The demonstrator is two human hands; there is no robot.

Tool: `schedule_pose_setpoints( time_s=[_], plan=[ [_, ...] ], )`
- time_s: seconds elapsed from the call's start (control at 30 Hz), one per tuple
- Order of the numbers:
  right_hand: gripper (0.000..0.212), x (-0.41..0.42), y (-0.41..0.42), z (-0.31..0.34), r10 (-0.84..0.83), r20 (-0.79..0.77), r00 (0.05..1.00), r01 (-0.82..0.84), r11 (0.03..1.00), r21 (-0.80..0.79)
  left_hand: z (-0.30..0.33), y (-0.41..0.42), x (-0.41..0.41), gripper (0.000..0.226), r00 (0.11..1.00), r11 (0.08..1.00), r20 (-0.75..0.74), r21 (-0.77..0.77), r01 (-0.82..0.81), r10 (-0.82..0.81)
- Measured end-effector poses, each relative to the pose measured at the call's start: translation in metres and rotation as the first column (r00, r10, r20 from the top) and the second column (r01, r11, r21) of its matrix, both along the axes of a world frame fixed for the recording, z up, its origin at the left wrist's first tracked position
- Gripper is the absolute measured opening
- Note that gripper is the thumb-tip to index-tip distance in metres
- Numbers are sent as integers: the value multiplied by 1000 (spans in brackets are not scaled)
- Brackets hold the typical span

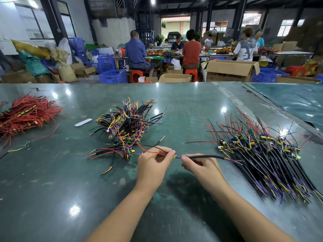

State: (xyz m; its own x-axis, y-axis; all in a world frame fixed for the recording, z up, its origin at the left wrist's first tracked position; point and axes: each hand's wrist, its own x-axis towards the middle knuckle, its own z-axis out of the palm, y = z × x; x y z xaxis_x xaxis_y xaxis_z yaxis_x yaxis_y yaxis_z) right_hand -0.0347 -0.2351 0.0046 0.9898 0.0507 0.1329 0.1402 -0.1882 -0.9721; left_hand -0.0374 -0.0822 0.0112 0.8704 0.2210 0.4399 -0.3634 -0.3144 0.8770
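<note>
A glossy dark green worktable (52, 189) fills the foreground of a workshop, with seated workers (191, 49) at benches far behind it. At the table's 10 o'clock lies a loose heap of red wires with brass ends (26, 112). A white paper strip (83, 122) sits between that heap and a tangled mound of black, yellow, purple and red leads on small boards (127, 121) at 12 o'clock. Just below centre, the left hand (152, 165) has its thumb and forefinger curled and pinches a small yellow component (174, 156), with thin red and black leads trailing back toward 10 o'clock. A short blue wire bridges the gap to the right hand (199, 165). Its fingertips pinch the near end of a black sleeved cable (209, 156), and its other fingers are folded under. This one held harness hangs just above the table, its long axis running from 9 to 3 o'clock, nearly level. Its free tip points at an aligned bundle of black sleeved harnesses with yellow and purple tails (262, 154), which lies at 3 o'clock. The right hand is the nearer to that bundle, so it would likely lead if the piece is laid there.
</note>
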Motion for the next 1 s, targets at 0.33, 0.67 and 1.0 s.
schedule_pose_setpoints(
  time_s=[0.33,0.67,1.0],
  plan=[
    [20,0,-2,-1,-32,-28,999,33,999,39,-11,-2,6,21,970,989,-198,-73,131,-143],
    [9,-2,-1,7,4,-148,989,44,946,321,-5,-3,2,21,985,967,-18,-196,164,-170],
    [13,-6,-1,13,152,-181,972,-54,888,457,2,1,2,22,951,841,-21,-472,264,-310]
  ],
)
